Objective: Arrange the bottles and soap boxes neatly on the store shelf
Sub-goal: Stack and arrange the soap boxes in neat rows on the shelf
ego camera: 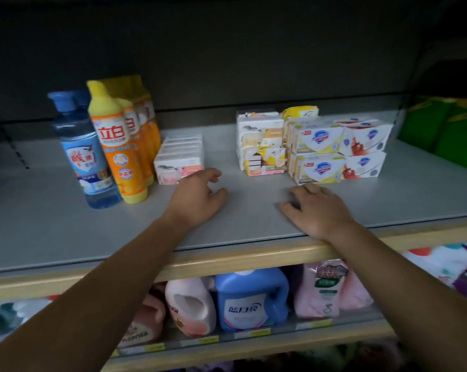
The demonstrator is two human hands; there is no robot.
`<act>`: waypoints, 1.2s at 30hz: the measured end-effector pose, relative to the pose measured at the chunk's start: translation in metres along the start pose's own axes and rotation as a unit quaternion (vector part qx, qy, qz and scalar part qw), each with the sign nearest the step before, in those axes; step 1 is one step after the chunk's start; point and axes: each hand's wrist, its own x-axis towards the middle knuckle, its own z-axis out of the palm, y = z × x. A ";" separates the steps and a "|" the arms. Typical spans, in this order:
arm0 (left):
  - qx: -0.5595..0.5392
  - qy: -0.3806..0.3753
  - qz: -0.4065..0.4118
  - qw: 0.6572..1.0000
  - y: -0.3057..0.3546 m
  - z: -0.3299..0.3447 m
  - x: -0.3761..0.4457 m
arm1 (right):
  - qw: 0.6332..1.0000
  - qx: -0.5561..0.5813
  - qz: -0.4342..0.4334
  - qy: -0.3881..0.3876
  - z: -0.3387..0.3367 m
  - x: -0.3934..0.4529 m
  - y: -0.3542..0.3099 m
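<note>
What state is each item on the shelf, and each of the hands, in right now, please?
Blue bottle: upright, capped.
Yellow bottles: upright, capped, in a row going back.
Pink soap boxes: lying flat, in a row.
Stacked soap boxes: closed, two high.
Left hand: loosely curled, holding nothing.
Right hand: resting on the shelf, holding nothing.

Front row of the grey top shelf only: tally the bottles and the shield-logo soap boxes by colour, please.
Clear blue plastic bottle with blue cap: 1
Yellow-and-orange plastic bottle with yellow cap: 1
Yellow-and-white shield-logo soap boxes: 2, stacked
Red-and-white shield-logo soap boxes: 2, stacked
Total: 6. More stand behind these, too hidden to count.
</note>
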 end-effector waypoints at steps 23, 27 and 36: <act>0.045 0.008 0.037 0.998 0.044 0.065 0.095 | 0.999 0.020 -0.002 0.031 0.005 0.005 0.005; -0.129 0.030 -0.038 0.990 0.035 0.038 0.056 | 0.998 0.050 0.016 0.026 -0.001 0.006 0.005; -0.496 -0.078 -0.080 0.861 0.010 0.016 -0.001 | 0.843 0.533 -0.072 0.021 -0.010 0.002 -0.049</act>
